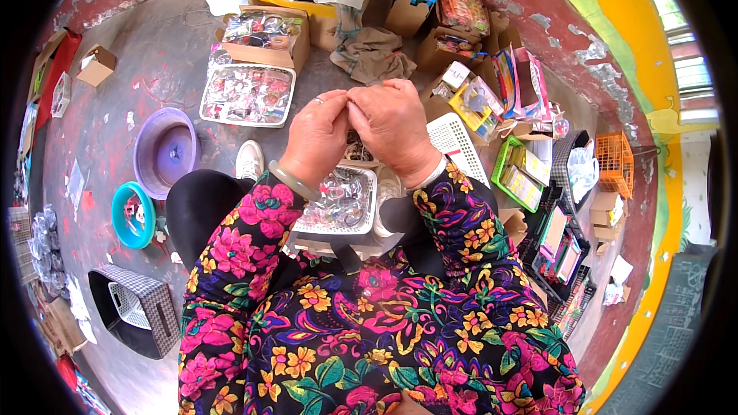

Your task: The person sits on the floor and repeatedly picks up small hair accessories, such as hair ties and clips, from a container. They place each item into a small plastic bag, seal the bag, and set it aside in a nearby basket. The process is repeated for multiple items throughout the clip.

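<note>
The person sits over a white basket (pixel 342 198) on the lap, filled with small clear-wrapped trinkets (pixel 338 194). Both hands meet just above it: the left hand (pixel 317 138), with a ring and a pale bangle, and the right hand (pixel 393 127) are curled with fingertips pinched together over something small. That piece is hidden between the fingers, so what it is cannot be told — only that both hands are closed around it. By the look of it, the step in hand is fine fingertip work on one small piece, opening or fastening it. Any next move would call for a steady pinch from one hand while the other works, held over the basket so nothing drops to the floor (pixel 154 54). A tray (pixel 247 94) of similar pieces lies ahead, a purple basin (pixel 165 150) to the left.
</note>
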Motion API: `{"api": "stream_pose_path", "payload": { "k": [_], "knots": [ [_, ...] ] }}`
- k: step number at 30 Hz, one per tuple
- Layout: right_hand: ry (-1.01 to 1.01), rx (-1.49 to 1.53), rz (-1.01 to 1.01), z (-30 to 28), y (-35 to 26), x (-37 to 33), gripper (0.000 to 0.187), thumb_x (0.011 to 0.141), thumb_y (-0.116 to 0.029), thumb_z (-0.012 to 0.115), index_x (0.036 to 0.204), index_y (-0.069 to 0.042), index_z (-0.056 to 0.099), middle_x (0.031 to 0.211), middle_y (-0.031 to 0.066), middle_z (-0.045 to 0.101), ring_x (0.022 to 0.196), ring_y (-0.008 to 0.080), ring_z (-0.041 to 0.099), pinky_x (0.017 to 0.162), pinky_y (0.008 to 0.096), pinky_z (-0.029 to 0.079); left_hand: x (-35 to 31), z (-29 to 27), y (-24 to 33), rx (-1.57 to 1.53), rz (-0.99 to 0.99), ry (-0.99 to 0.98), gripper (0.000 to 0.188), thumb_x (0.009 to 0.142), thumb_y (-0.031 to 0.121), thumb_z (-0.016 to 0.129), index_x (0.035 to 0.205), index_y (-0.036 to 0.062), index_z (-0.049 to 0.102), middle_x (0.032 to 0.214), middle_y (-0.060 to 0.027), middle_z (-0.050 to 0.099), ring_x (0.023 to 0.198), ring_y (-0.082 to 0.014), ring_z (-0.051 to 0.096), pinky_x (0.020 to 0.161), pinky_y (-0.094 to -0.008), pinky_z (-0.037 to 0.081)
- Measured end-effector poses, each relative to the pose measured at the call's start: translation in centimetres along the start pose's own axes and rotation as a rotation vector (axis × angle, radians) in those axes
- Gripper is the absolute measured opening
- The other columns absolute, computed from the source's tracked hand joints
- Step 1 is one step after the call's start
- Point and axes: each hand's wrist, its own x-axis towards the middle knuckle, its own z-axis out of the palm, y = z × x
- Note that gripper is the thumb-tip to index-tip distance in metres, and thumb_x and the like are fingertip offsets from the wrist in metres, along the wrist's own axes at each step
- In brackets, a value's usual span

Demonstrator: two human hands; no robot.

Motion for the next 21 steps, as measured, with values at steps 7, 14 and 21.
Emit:
{"api": "stream_pose_path", "payload": {
  "k": [7,14,21],
  "knots": [
    [-0.007,0.073,0.038,-0.5,0.1,-0.1,0.005,0.076,-0.012,0.056,0.08,-0.008,0.058,0.069,0.0041,0.059,0.07,0.0222,0.057,0.076,0.0364,0.038,0.1,-0.1,0.3,-0.033,-0.004,-0.01,0.015,0.079,0.004,0.054,0.091,0.0012,0.062,0.093,-0.0152,0.062,0.084,-0.0318,0.06,0.071,-0.0341,0.048],
    [-0.054,0.006,0.04,-0.5,0.0,-0.2,0.005,0.076,-0.012,0.056,0.079,-0.009,0.057,0.068,0.0049,0.058,0.07,0.0227,0.057,0.079,0.0393,0.037,-0.1,0.0,0.4,0.0,-0.028,-0.039,0.016,0.077,0.003,0.055,0.091,0.0026,0.063,0.095,-0.0148,0.062,0.084,-0.0316,0.06,0.072,-0.0344,0.048],
    [-0.057,0.071,0.063,-0.3,0.2,-0.3,0.007,0.076,-0.012,0.056,0.07,-0.01,0.056,0.064,0.0046,0.056,0.067,0.0232,0.057,0.08,0.0408,0.038,-0.3,0.1,-0.3,0.019,-0.032,-0.052,0.015,0.076,0.006,0.056,0.09,0.0027,0.063,0.096,-0.0153,0.062,0.085,-0.0316,0.06,0.073,-0.035,0.048]
  ]
}}
